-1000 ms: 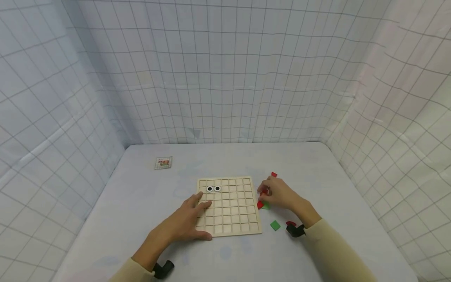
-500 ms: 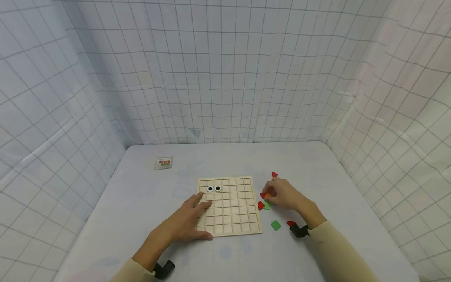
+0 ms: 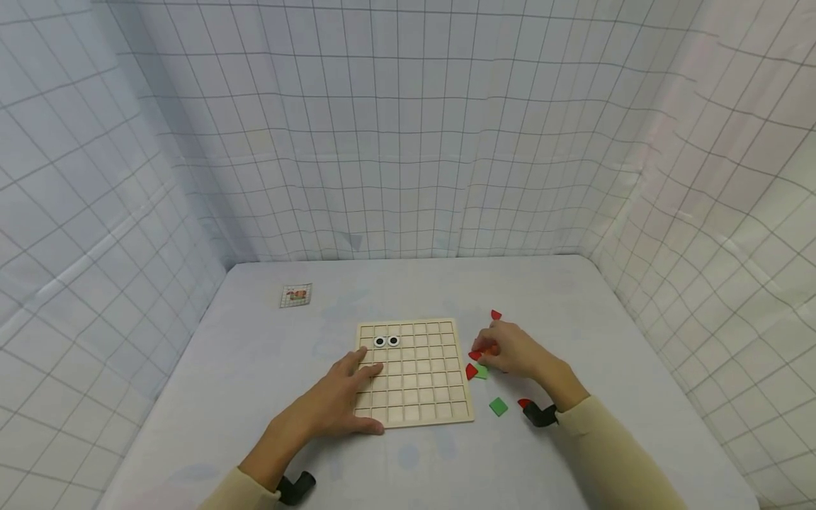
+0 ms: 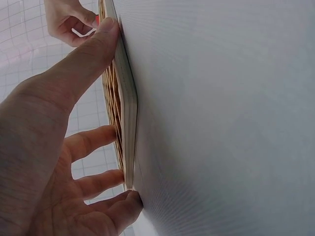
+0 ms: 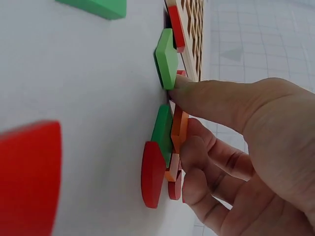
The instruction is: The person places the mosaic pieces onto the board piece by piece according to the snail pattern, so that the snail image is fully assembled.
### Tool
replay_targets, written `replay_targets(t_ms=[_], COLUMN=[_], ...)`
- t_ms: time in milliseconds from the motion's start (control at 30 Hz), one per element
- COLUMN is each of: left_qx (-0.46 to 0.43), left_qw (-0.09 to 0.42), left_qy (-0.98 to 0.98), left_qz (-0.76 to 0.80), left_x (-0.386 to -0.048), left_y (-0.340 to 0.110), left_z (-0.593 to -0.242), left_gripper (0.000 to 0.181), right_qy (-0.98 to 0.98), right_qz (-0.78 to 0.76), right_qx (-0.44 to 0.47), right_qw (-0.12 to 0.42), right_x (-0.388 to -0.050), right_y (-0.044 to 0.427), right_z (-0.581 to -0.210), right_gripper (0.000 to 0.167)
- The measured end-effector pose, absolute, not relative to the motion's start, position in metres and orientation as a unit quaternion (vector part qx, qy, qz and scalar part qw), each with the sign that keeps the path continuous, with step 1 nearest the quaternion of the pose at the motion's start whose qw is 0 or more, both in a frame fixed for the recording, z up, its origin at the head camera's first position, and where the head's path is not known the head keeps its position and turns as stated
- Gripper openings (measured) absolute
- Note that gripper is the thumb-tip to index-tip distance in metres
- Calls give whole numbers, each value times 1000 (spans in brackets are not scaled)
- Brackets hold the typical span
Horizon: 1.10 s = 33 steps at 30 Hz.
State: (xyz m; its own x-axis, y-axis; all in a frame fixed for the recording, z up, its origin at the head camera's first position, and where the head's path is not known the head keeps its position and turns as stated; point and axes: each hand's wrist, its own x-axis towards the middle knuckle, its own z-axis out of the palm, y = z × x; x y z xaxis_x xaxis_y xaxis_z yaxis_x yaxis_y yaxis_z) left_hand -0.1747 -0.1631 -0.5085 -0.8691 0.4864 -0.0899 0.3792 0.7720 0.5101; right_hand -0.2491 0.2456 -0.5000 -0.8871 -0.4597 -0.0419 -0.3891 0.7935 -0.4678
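On the table [image 3: 408,290], the board [image 3: 423,382] lies w/ 2 eye discs [image 3: 380,341]; L hand [image 3: 338,398], fingers spread, rests on its left edge, prob. to steady it. Loose blocks [image 3: 499,406] sit R of it, prob. for easy reach; R hand [image 3: 512,352] curls over them by an orange block [image 5: 178,130], can't tell if pinched.

Pieces [image 3: 499,406] lie right of the board [image 3: 411,382], a card [image 3: 296,295] behind-left.

Left hand [image 3: 334,402] was resting on this wooden grid board [image 3: 418,381] at lower centre, two eye discs [image 3: 380,341] near its top. Right hand [image 3: 515,350] was in among red wedges [image 3: 471,372] and a light green tile [image 3: 482,372], right of centre. Little picture card [image 3: 296,295] sat left of centre.
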Motion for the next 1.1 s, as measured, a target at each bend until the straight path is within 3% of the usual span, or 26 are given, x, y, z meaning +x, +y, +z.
replay_targets(t_ms=[500, 1100], left_qx=[236, 236], left_qw=[111, 107], left_qy=[932, 934], left_qz=[251, 246], left_x=[-175, -174], left_y=[-166, -165], left_z=[-510, -508], left_gripper=[119, 119], right_qy=[931, 902], right_qz=[-275, -328], right_qx=[-228, -278], right_qw=[83, 34], right_x=[-249, -257], right_y=[236, 214], right_z=[-504, -490], right_gripper=[13, 18])
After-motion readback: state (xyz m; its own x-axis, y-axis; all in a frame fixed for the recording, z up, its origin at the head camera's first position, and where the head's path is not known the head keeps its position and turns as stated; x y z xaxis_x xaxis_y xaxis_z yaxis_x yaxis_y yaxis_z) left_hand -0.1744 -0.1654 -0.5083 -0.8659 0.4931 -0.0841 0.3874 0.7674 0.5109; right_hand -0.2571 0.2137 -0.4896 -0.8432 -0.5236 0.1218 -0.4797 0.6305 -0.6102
